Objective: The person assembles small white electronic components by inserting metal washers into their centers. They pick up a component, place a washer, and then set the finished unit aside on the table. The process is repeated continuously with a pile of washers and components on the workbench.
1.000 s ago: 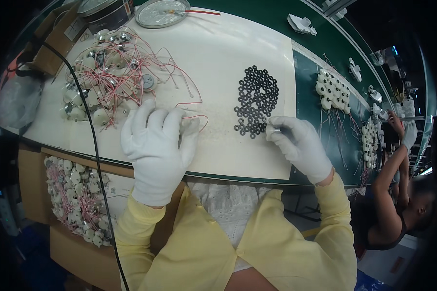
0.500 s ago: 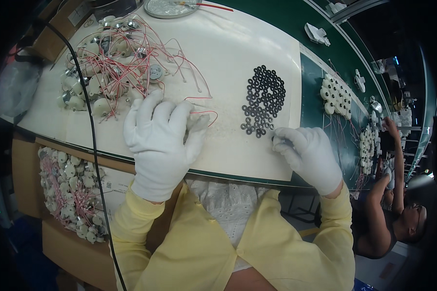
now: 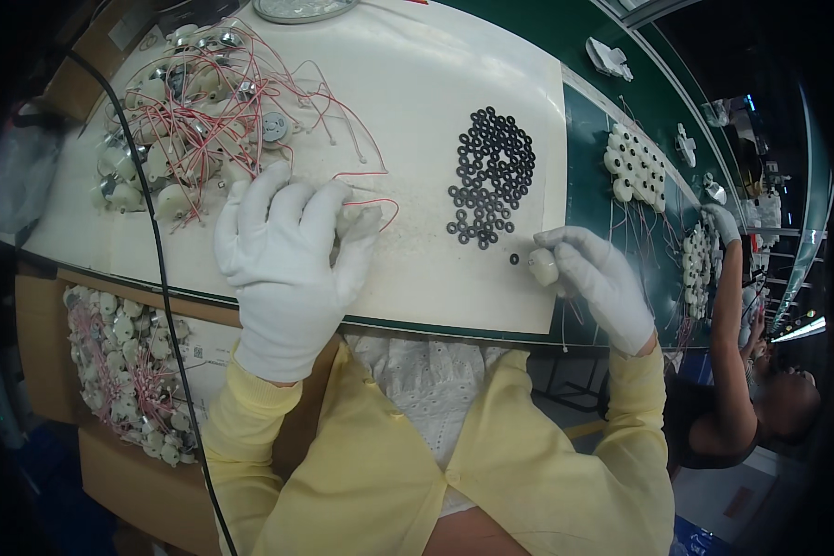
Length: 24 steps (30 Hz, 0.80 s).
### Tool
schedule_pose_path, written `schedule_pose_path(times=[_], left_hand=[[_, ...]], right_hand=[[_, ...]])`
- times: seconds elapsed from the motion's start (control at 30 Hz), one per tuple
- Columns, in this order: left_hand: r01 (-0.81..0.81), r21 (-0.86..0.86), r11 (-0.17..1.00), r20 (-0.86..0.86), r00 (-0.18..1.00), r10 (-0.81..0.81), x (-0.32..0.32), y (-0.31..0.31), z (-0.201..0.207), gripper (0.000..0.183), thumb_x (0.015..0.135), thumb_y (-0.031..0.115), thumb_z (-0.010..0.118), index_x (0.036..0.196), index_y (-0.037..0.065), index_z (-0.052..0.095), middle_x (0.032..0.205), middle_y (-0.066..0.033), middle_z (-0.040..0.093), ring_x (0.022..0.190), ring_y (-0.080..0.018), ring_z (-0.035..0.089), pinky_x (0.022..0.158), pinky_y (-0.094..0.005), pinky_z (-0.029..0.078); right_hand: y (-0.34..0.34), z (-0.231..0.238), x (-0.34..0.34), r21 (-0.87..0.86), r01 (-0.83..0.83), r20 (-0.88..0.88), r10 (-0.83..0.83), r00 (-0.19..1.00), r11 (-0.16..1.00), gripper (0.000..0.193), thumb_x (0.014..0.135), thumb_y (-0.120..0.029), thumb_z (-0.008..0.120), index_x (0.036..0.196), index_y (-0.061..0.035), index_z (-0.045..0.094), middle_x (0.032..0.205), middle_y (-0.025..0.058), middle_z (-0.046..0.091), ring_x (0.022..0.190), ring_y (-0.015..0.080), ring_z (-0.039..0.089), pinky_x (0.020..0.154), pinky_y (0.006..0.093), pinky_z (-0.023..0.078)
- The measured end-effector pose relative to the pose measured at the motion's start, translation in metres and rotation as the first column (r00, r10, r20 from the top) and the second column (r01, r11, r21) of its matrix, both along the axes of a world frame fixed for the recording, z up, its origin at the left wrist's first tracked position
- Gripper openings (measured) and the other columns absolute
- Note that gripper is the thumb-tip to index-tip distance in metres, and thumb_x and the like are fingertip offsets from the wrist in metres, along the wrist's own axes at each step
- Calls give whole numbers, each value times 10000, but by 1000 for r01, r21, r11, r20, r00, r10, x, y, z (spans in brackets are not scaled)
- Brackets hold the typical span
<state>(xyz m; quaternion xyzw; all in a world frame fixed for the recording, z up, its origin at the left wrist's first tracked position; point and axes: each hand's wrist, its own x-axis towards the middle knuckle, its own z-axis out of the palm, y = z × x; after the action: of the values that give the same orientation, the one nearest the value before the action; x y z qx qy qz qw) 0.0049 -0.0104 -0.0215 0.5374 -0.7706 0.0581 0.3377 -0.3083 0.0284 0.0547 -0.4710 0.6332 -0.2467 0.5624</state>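
My left hand point(image 3: 287, 255), in a white glove, rests on the white work surface beside a pile of small motors point(image 3: 162, 157) with red and white wires. Its fingers are apart, and a thin red wire point(image 3: 394, 206) loops out next to the thumb; what lies beneath the palm is hidden. In its gloved fingers my right hand point(image 3: 598, 278) pinches a small cream-coloured motor point(image 3: 543, 267), wires trailing below it. Just left of that motor lies one loose black ring point(image 3: 514, 259). Farther off, many black rings point(image 3: 496, 162) lie spread in a flat cluster.
A cardboard box of wired motors point(image 3: 134, 371) stands at the lower left. A black cable point(image 3: 162, 269) hangs across the left side. Motors with black centres point(image 3: 635, 167) stand grouped on the green surface at right. A co-worker's arm point(image 3: 732, 306) reaches in there. A round dish point(image 3: 301, 7) sits at the back.
My right hand has turned away from the rings, bringing the cream motor into sight. One black ring now lies apart from the cluster. My left hand keeps its place by the pile.
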Motion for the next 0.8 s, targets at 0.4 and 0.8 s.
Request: schedule_pose_path(times=[0.4,0.8], left_hand=[[1,-11,1000,4,1000,-1,0,0,-2,236,896,305,774,1060,138,735,967,-67,688,1122,-337,643,979,-490,434],[16,-20,1000,5,1000,-15,-1,0,-2,235,888,267,771,1068,121,730,969,-81,681,1115,-349,638,973,-492,442]], right_hand=[[0,-12,28,-421,-540,-699,119,705,729,225,922,-197,752,1062,-29,701,856,113,772,741,275,747,670,342,557],[-2,-10,17,-339,-684,-810,168,561,646,221,890,-282,783,1001,-102,721,757,105,722,640,311,687,596,423,500]])
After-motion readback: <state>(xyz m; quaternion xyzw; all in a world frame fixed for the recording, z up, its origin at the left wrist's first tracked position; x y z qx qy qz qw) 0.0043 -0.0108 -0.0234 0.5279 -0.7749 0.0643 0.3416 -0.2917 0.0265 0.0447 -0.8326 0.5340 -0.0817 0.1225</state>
